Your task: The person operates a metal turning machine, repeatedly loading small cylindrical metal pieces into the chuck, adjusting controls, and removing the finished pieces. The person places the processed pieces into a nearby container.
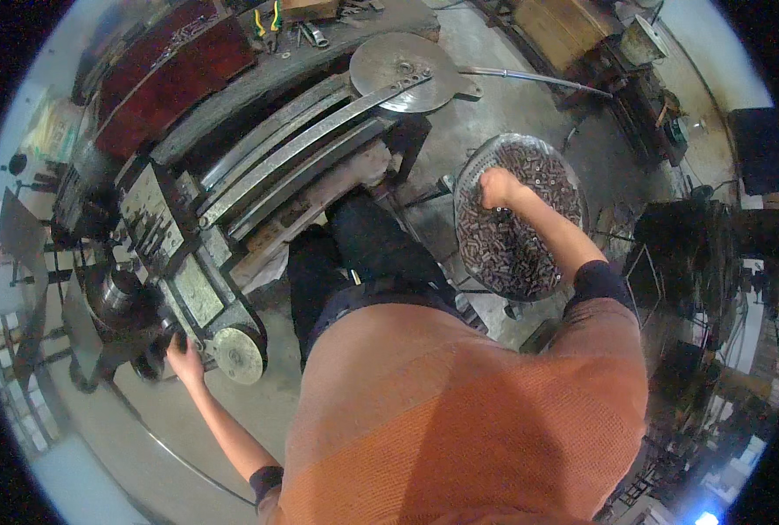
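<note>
My left hand [185, 359] reaches to the lower end of a metal machine, its fingers closed at a dark round part [172, 329]. What exactly they grip is too dark to tell. My right hand [499, 187] is closed over a round metal tray [470, 171], near the tray's left side. Many small grey metal pieces [516, 249] fill the tray, short and cylinder-like. Anything inside my right fist is hidden by the fingers. The machine's long steel bar [319, 144] runs from a large round disc [404, 73] down toward its block of fittings [155, 214].
Behind the machine stands a dark red bin [175, 92]. Pliers with yellow-green handles [268, 19] lie on the bench beyond it. A smaller round disc [238, 356] sits at the machine's near end. A thin metal rod [534, 77] extends right from the large disc.
</note>
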`<state>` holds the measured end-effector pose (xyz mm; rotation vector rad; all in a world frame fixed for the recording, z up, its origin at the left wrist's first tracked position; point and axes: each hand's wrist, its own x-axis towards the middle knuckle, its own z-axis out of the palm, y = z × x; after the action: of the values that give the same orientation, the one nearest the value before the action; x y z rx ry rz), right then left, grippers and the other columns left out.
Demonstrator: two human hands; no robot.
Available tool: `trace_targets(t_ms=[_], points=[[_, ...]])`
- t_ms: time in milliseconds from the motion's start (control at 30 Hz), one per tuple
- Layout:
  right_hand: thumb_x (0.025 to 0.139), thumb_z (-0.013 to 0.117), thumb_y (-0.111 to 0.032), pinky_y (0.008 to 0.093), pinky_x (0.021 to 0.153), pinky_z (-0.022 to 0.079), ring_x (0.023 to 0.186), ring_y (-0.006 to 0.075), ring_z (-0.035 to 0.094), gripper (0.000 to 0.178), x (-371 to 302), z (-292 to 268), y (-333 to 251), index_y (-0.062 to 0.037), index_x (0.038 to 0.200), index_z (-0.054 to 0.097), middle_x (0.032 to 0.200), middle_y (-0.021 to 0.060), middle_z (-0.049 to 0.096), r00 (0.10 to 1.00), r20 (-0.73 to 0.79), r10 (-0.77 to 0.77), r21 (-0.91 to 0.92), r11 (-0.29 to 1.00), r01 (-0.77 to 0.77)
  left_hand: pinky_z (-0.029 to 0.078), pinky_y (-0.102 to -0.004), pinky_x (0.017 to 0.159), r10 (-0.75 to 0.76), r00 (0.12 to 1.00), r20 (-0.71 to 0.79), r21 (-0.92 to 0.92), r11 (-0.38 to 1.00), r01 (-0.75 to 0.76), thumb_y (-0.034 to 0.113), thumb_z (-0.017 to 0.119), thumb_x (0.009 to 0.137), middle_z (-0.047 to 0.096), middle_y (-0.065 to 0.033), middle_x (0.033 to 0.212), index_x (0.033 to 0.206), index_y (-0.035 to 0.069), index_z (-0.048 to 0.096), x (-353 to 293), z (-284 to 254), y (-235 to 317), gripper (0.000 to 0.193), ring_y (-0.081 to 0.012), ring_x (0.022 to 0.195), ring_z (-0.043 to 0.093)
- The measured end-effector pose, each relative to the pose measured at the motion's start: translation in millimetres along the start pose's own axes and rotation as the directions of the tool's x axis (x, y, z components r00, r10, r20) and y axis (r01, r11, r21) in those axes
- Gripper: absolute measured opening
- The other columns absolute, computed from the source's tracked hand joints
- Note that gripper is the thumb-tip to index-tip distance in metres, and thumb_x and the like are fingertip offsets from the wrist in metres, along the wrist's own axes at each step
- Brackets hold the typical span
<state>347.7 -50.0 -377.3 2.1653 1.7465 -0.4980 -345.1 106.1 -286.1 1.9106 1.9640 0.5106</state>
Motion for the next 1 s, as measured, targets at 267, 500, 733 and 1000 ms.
trace_targets(t_ms=[267, 500, 733, 1000], points=[[0.056, 0.055, -0.010, 0.0313, 0.080, 0.046, 0.089, 0.0290, 0.061, 0.037, -39, -83, -41, 0.0014, 0.090, 0.065, 0.095, 0.0173, 0.063, 0.893, -0.442, -0.080, 0.657, 0.648, 0.384, 0.046, -0.0254, 0.073, 0.063, 0.998, 0.005, -0.384, 0.922, -0.056, 0.009, 0.057, 0.085, 0.064, -0.0109, 0.088, 0.105, -0.008, 0.056, -21, -50, 57, 0.027, -0.0137, 0.080, 0.059], [0.076, 0.060, -0.041, 0.0369, 0.083, 0.044, 0.095, 0.0308, 0.058, 0.049, -26, -158, -220, 0.0053, 0.091, 0.064, 0.099, 0.0187, 0.062, 0.408, -0.779, -0.476, 0.417, 0.092, 0.904, 0.047, -0.0269, 0.069, 0.383, 0.909, 0.167, -0.482, 0.836, -0.264, 0.020, 0.057, 0.084, 0.066, -0.0109, 0.082, 0.096, -0.003, 0.062, -28, -27, 217, 0.027, -0.0150, 0.077, 0.062], [0.050, 0.054, -0.005, 0.0376, 0.085, 0.045, 0.097, 0.0346, 0.056, 0.046, -33, -198, -305, -0.0023, 0.094, 0.064, 0.107, 0.0165, 0.058, 0.251, -0.724, -0.642, 0.285, 0.052, 0.957, 0.043, -0.0237, 0.054, 0.415, 0.866, 0.280, -0.779, 0.626, -0.049, 0.027, 0.053, 0.088, 0.062, -0.0036, 0.067, 0.084, -0.001, 0.063, -33, 7, 216, 0.030, -0.0061, 0.061, 0.053], [0.050, 0.063, -0.008, 0.0365, 0.069, 0.047, 0.081, 0.0303, 0.054, 0.034, -38, -231, -351, -0.0030, 0.084, 0.063, 0.093, 0.0121, 0.057, 0.137, -0.564, -0.815, 0.019, 0.154, 0.988, 0.044, -0.0331, 0.051, 0.378, 0.920, 0.107, -0.633, 0.739, -0.230, 0.023, 0.053, 0.085, 0.058, -0.0110, 0.057, 0.075, 0.002, 0.063, -26, -3, 191, 0.026, -0.0213, 0.053, 0.059]])
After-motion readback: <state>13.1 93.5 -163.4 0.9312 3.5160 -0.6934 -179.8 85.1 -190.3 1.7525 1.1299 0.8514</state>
